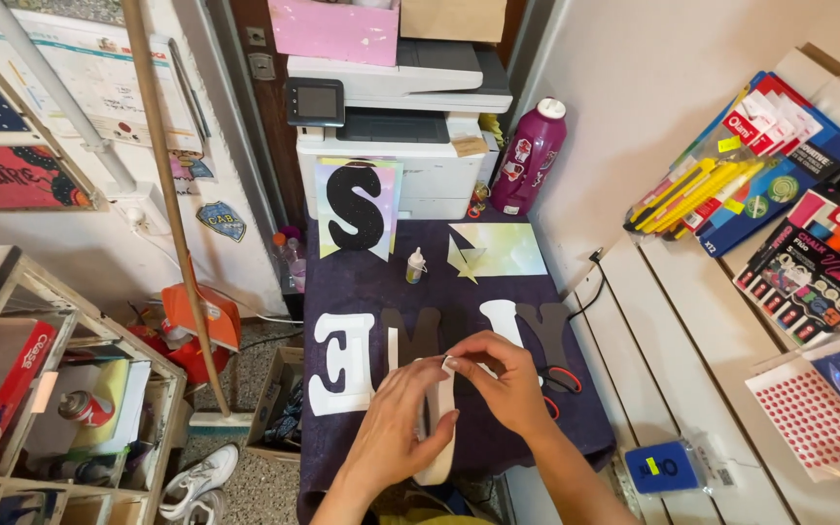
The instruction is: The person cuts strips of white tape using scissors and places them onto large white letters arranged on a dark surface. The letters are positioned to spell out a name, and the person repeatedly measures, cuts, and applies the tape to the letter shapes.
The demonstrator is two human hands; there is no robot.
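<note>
At the near edge of the dark purple cloth-covered table (pixel 342 292), the left hand (pixel 396 418) clasps the white tape roll (pixel 437 428) while the right hand (pixel 507 384) pinches its free end; peel slowly and evenly, keeping tension, clear of the white cut-out letters (pixel 337 365).

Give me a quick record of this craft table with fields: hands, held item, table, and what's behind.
left hand: grips a white tape roll
right hand: pinches the tape's free end
table: dark purple cloth, white and grey cut-out letters
centre: small glue bottle, pastel sheet
behind: printer, magenta bottle, black letter on a pastel pennant
</note>
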